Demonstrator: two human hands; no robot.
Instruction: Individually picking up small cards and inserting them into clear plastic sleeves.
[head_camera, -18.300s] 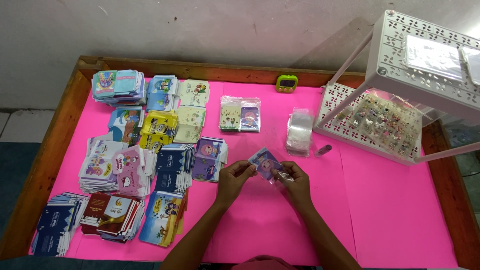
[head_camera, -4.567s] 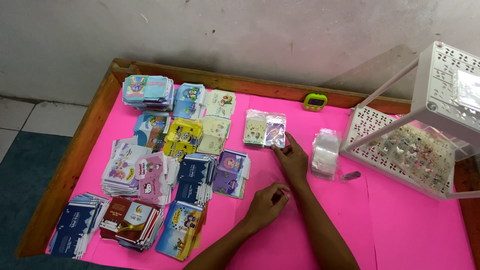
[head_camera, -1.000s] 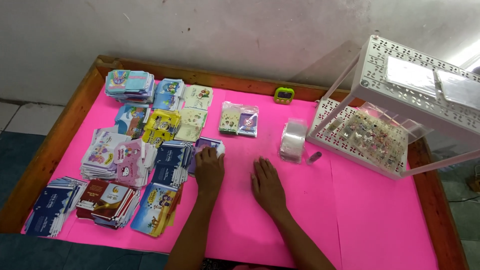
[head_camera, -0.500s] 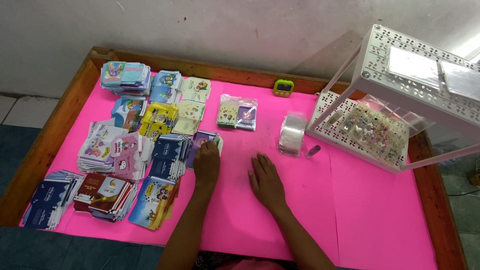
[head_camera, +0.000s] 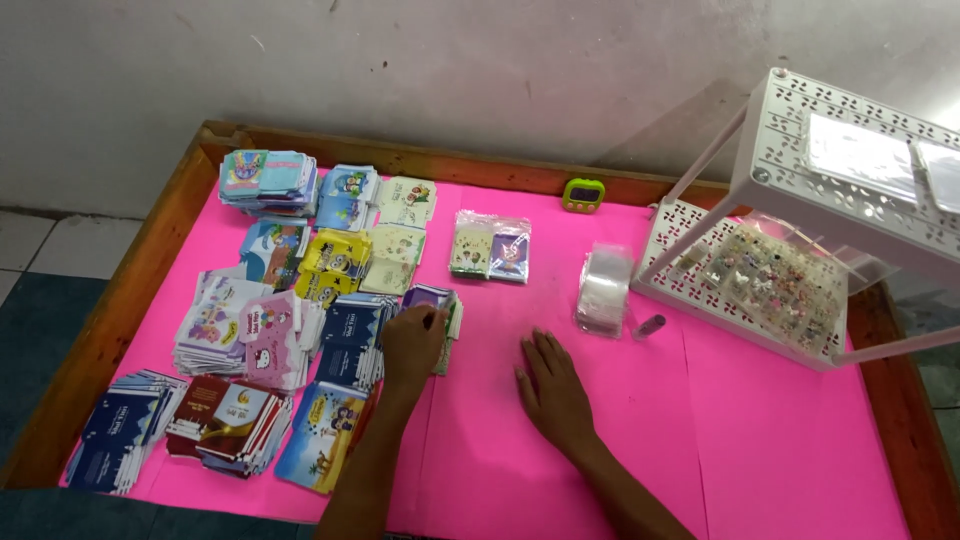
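My left hand (head_camera: 410, 345) rests on a stack of purple cartoon envelopes (head_camera: 440, 300) near the table's middle, fingertips curled at the top envelope's edge. Whether it has lifted one I cannot tell. My right hand (head_camera: 553, 385) lies flat and empty on the pink table cover (head_camera: 700, 430), fingers spread. Two envelopes sealed in clear sleeves (head_camera: 490, 246) lie farther back. A pile of clear plastic sleeves (head_camera: 604, 290) sits to the right of them.
Several stacks of printed envelopes (head_camera: 270, 330) fill the left half of the table. A white perforated rack (head_camera: 800, 200) holding a clear box of small trinkets stands at the right. A small green timer (head_camera: 583, 194) sits by the wooden back rim (head_camera: 480, 165). A small dark tube (head_camera: 649, 325) lies by the rack.
Both hands came down from the sleeved envelopes onto the table. Over the last second the left hand stays on the purple stack, its fingers curling; the right hand stays flat.
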